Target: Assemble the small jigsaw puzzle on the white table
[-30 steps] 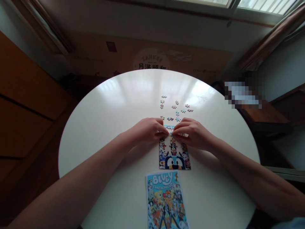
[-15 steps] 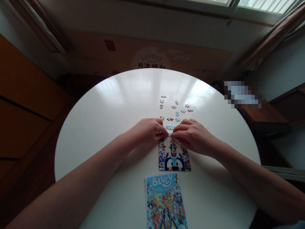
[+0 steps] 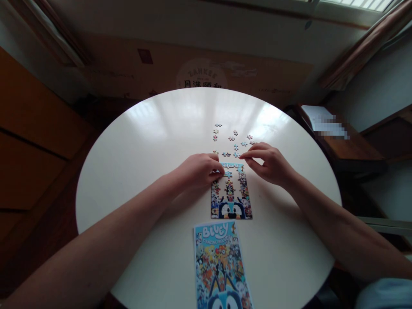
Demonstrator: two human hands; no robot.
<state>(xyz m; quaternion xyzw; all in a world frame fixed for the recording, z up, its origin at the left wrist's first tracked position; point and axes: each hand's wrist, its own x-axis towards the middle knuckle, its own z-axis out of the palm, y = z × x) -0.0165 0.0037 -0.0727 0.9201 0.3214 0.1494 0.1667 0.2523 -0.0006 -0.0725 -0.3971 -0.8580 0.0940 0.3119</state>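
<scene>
A partly assembled jigsaw puzzle (image 3: 231,213) lies on the table, its frame joined around gaps, with a blue dog's face along the bottom. My left hand (image 3: 206,167) is at the puzzle's upper left, thumb and fingers pinched at the edge of a light-blue puzzle piece (image 3: 228,174). The fingers cover part of the puzzle's left side. To the upper right, my right hand (image 3: 268,163) has its fingers apart, fingertips beside a loose blue puzzle piece (image 3: 236,155). I cannot see anything held in it.
Several loose pieces, including a pink one (image 3: 231,138), lie beyond the puzzle. A printed picture sheet (image 3: 220,257) lies nearest me. All rest on a round white table (image 3: 128,171). Papers (image 3: 318,116) sit on a wooden surface (image 3: 337,139) at the right.
My right hand has left the light-blue piece in the puzzle and moved up and right to the loose pieces. The left hand stays at that piece. The view has shifted slightly.
</scene>
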